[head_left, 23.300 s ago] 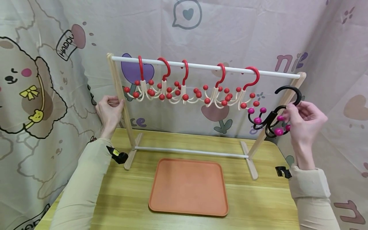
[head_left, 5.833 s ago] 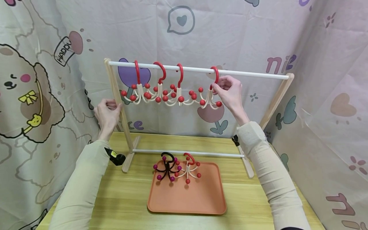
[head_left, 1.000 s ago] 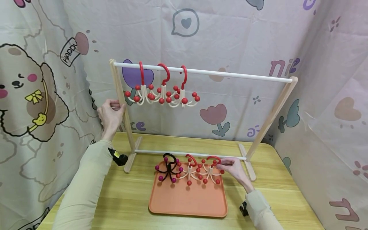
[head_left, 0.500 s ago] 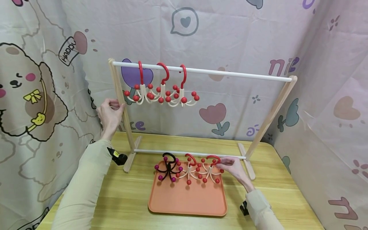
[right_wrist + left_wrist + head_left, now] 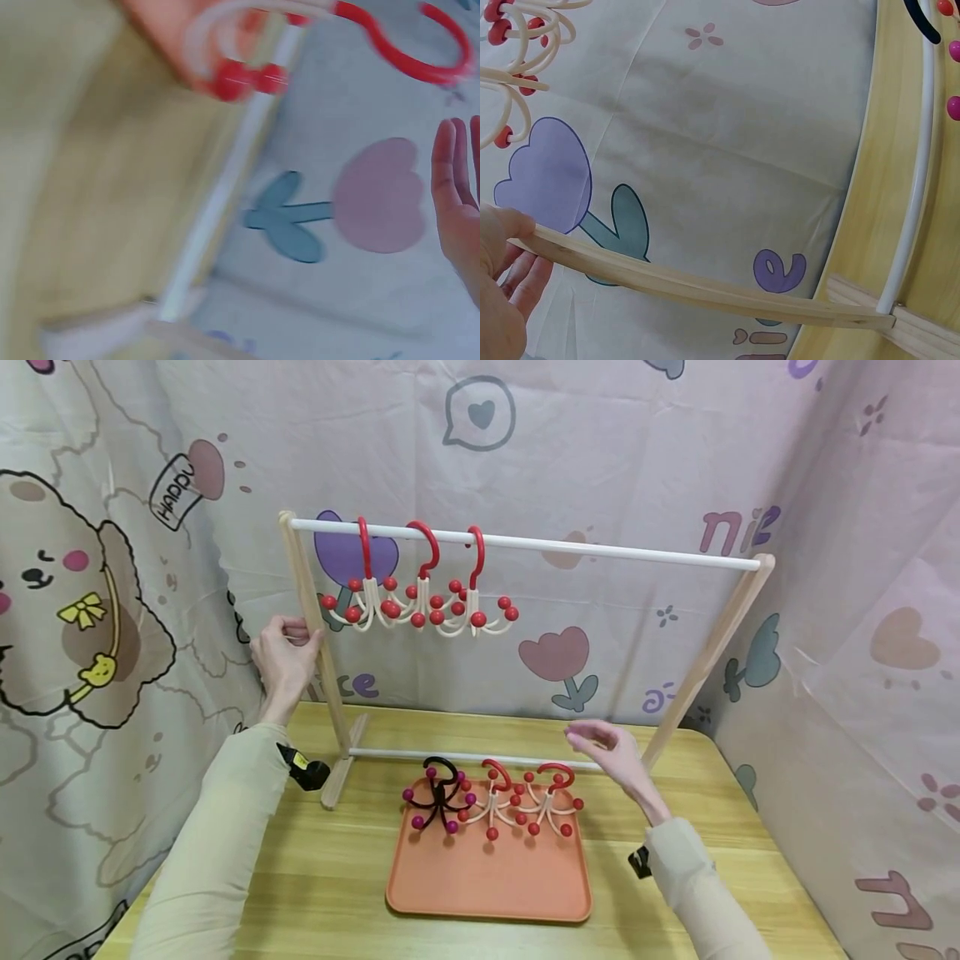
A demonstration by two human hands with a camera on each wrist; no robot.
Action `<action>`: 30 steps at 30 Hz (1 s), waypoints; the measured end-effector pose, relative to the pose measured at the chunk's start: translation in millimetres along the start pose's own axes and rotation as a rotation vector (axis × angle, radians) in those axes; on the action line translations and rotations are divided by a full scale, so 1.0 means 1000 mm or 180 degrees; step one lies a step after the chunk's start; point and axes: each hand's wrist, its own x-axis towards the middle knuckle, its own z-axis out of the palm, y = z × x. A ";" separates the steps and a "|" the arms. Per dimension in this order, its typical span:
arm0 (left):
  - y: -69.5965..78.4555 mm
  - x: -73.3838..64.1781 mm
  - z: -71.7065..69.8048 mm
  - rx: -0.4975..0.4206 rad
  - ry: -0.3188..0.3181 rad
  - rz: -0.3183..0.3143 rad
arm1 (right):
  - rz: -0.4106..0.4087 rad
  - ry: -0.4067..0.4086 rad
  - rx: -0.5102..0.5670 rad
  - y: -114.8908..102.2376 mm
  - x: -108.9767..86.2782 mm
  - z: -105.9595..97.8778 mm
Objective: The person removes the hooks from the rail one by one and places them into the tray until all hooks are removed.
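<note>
My left hand point(image 5: 285, 664) grips the left wooden post point(image 5: 324, 672) of a garment rack, thumb and fingers around it in the left wrist view. Three red-hooked, cream multi-arm hangers hang from the white top rail point(image 5: 615, 552), the rightmost hanger point(image 5: 474, 606) near the middle. An orange tray point(image 5: 487, 889) below bears a black hanger point(image 5: 440, 797) with magenta balls and two red-hooked hangers, a middle one point(image 5: 492, 806) and a right one point(image 5: 550, 806). My right hand point(image 5: 617, 760) is in the air beyond the tray's back right corner, holding nothing, its fingers extended in the right wrist view.
The rack's lower white bar point(image 5: 517, 758) runs just behind the tray. On the right stands the other wooden post point(image 5: 708, 660). A printed curtain point(image 5: 637, 443) surrounds the wooden table point(image 5: 322, 877) at the back and sides.
Earlier, the black hanger and two red-hooked hangers came to the tray. In the last half second my right hand let go of the right hanger and rose. My left hand stays on the post.
</note>
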 end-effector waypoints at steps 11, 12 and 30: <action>0.001 0.001 -0.001 0.0012 -0.0006 -0.0021 | -0.0527 0.0352 -0.0193 -0.097 0.065 -0.010; 0.001 0.001 -0.001 0.0015 -0.0005 -0.0023 | -0.0596 0.0378 -0.0197 -0.106 0.070 -0.009; 0.002 -0.002 -0.001 0.0054 0.0018 0.0035 | -0.0947 0.0408 -0.0336 -0.200 0.136 0.035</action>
